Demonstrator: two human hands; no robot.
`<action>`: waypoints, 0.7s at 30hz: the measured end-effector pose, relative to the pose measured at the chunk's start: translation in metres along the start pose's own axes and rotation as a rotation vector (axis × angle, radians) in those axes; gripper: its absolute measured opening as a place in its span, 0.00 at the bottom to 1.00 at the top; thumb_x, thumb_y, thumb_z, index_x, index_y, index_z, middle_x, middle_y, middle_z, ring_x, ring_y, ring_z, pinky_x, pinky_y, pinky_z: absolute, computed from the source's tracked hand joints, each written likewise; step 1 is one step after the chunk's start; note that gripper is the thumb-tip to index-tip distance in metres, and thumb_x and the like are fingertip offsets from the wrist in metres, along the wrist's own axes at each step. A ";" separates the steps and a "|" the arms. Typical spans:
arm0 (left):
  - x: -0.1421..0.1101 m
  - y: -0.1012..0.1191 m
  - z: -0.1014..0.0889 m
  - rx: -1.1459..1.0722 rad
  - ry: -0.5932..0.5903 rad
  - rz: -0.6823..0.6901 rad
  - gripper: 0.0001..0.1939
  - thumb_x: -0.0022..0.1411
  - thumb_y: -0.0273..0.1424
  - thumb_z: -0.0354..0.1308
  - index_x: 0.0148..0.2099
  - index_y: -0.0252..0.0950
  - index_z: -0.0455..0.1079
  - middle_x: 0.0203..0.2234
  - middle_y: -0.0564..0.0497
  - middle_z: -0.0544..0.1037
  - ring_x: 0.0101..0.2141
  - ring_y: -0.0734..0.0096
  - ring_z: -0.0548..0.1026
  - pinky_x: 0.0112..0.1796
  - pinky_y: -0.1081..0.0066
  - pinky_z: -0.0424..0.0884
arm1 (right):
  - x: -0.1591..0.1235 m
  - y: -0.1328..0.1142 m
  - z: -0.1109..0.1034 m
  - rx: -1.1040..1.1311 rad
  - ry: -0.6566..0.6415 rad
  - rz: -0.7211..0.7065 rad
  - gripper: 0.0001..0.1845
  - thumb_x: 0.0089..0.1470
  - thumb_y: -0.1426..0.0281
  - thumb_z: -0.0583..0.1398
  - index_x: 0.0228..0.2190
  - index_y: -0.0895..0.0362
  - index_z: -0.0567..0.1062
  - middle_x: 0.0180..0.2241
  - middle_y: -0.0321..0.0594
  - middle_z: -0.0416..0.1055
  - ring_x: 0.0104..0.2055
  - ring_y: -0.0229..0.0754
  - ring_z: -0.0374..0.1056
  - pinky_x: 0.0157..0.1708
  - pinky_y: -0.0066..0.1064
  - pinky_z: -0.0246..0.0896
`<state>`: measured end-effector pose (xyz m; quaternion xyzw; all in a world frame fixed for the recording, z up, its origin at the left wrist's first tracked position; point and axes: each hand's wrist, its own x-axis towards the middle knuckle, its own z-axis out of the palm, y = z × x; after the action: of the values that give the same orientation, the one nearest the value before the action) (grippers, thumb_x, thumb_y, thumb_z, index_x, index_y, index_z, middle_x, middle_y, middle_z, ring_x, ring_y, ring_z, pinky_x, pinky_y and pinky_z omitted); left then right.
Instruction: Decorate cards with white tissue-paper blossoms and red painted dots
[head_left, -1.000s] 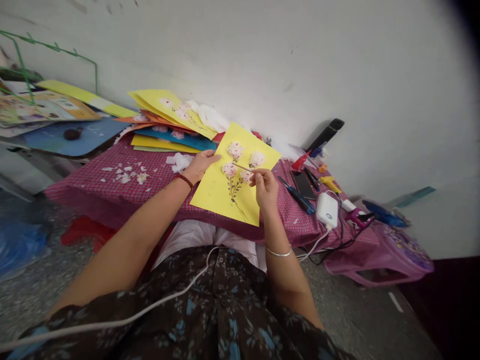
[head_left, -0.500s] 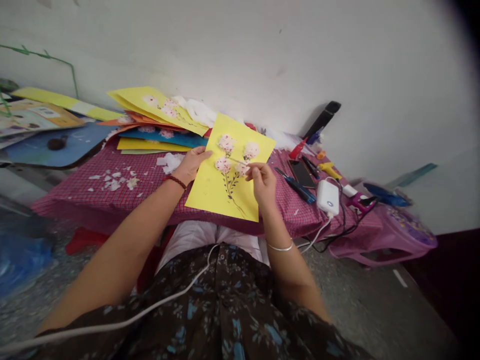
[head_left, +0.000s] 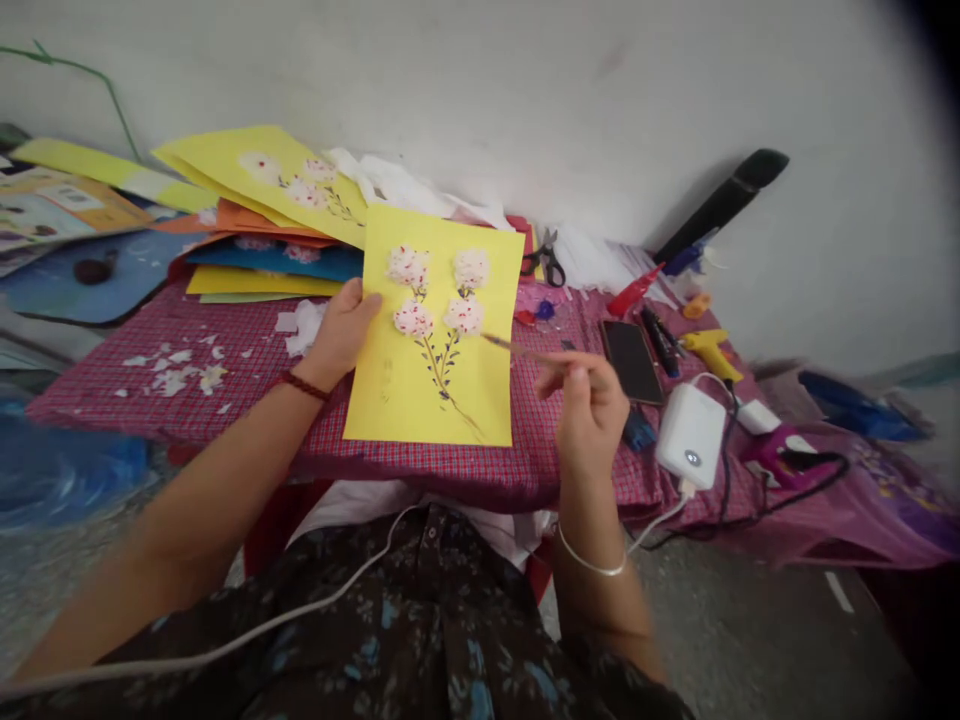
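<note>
A yellow sheet of paper [head_left: 390,390] is propped up in front of me, its left edge pinched in my left hand [head_left: 346,325]. On it are several raised, fluffy white flowers with red specks [head_left: 465,316], above painted brown stems with small dark leaves [head_left: 442,365]. My right hand [head_left: 592,405] is closed around a thin paintbrush [head_left: 525,350]. The brush tip points left, over the paper beside the lower right flower; whether it touches the sheet I cannot tell.
White scraps [head_left: 176,372] lie on the checked tablecloth [head_left: 247,400] at left, before stacked coloured sheets [head_left: 262,283]. Scissors [head_left: 546,262] lie behind the paper. To the right are a phone [head_left: 632,360], a white power bank [head_left: 691,437] with cables and a yellow glue gun [head_left: 712,350].
My right hand has drawn back to the right with the paintbrush, away from the flowers. The yellow paper now stands straighter and sits further left in view.
</note>
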<state>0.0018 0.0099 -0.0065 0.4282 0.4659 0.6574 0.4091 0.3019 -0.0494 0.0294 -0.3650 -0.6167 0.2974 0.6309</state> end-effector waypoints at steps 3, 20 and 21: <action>-0.004 0.008 -0.002 0.061 -0.051 -0.196 0.11 0.58 0.32 0.60 0.44 0.37 0.68 0.31 0.49 0.79 0.27 0.66 0.77 0.29 0.67 0.75 | -0.006 -0.002 -0.011 -0.051 -0.041 0.082 0.10 0.65 0.64 0.56 0.36 0.53 0.76 0.23 0.32 0.74 0.25 0.34 0.70 0.28 0.28 0.65; -0.024 0.006 0.005 0.338 -0.159 -0.299 0.09 0.57 0.37 0.60 0.38 0.40 0.68 0.29 0.52 0.76 0.29 0.63 0.73 0.29 0.68 0.70 | 0.024 0.020 0.014 -0.213 -0.146 0.335 0.10 0.60 0.61 0.61 0.31 0.53 0.75 0.22 0.34 0.76 0.23 0.38 0.72 0.25 0.29 0.65; -0.025 0.004 0.004 0.353 -0.170 -0.287 0.09 0.57 0.37 0.60 0.38 0.40 0.68 0.30 0.51 0.76 0.30 0.62 0.74 0.29 0.68 0.70 | 0.026 0.018 0.018 -0.250 -0.177 0.335 0.10 0.60 0.61 0.61 0.31 0.54 0.76 0.23 0.35 0.77 0.23 0.38 0.72 0.25 0.29 0.65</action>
<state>0.0123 -0.0131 -0.0065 0.4763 0.5936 0.4624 0.4549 0.2871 -0.0159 0.0283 -0.5103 -0.6324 0.3503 0.4658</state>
